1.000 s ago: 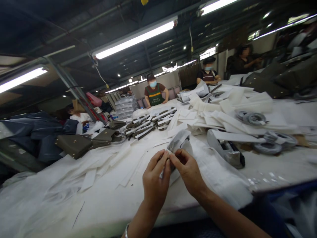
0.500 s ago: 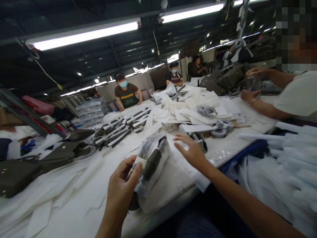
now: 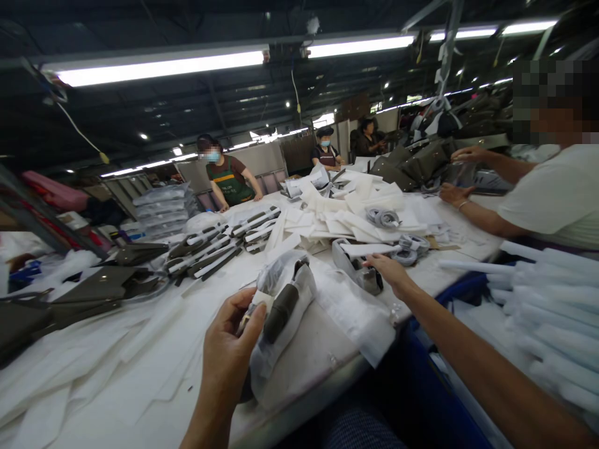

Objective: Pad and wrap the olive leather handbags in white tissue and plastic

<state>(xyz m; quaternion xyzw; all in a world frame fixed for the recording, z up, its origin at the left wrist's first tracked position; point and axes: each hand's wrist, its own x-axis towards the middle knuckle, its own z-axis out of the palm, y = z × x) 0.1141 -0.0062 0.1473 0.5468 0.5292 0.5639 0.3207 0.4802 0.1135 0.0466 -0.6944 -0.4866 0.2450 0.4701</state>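
Observation:
My left hand grips a dark olive rolled strap, partly wrapped in thin whitish sheeting, above the near edge of the table. A small cream piece lies under my left thumb. My right hand is stretched out with its fingers extended, at a grey loop-shaped bundle with a white strip across it. Whether the fingertips touch the bundle I cannot tell. Between my hands a translucent white sheet lies on the table.
White strips are heaped mid-table beside grey coils. Wrapped dark straps and dark olive bags lie left. At right stands a blue bin near white foam-like rolls. A co-worker's hands are across the table; other people stand behind.
My right hand has moved forward and right, from above the translucent sheet to the grey bundle. My left hand still holds the strap, and the view has shifted slightly.

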